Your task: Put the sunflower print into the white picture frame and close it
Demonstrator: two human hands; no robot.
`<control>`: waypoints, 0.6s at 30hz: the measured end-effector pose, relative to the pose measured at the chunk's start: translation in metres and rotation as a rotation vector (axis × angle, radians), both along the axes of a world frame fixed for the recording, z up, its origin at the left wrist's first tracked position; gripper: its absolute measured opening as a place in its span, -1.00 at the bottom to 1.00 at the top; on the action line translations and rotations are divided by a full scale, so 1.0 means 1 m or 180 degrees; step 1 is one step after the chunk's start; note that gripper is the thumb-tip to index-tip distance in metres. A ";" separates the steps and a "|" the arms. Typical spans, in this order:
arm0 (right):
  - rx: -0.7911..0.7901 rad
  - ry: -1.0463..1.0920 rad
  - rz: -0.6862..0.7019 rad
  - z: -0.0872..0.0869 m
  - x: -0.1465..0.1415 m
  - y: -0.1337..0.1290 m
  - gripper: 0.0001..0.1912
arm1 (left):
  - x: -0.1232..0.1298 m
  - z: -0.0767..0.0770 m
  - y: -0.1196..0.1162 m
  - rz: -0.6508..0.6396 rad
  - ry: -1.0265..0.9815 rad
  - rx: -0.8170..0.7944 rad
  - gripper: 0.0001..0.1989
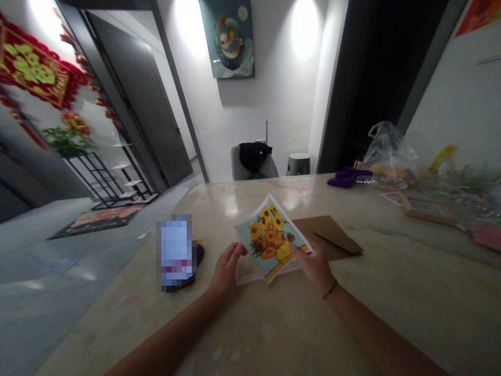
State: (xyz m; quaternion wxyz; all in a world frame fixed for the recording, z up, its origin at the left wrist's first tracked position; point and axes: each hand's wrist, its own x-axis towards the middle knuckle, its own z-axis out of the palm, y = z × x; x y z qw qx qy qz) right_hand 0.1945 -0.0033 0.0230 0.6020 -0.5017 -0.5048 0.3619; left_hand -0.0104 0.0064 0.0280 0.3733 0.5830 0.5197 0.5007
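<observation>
A sunflower picture card (272,235) with a white border is held tilted above the table (250,329). My right hand (316,266) grips its lower right edge, thumb on the front. At the card's left side is my left hand (227,266), its fingers pressed together near a clear, white-edged sleeve (246,271) that lies beneath the card; what those fingers hold, if anything, is hidden. Behind my right hand lies a brown envelope (336,237) with its pointed flap showing.
A phone (176,250) with a blurred screen stands propped at the left. Toward the back right are a purple cloth (346,177), a clear plastic bag (387,151), a wooden frame (428,210) and a pink block (487,235). Beyond the table stands a chair (237,164).
</observation>
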 end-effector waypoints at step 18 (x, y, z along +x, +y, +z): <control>-0.0244 -0.0179 0.0164 -0.017 0.030 0.025 -0.72 | -0.009 -0.010 0.008 0.0264 0.0599 0.0102 -0.62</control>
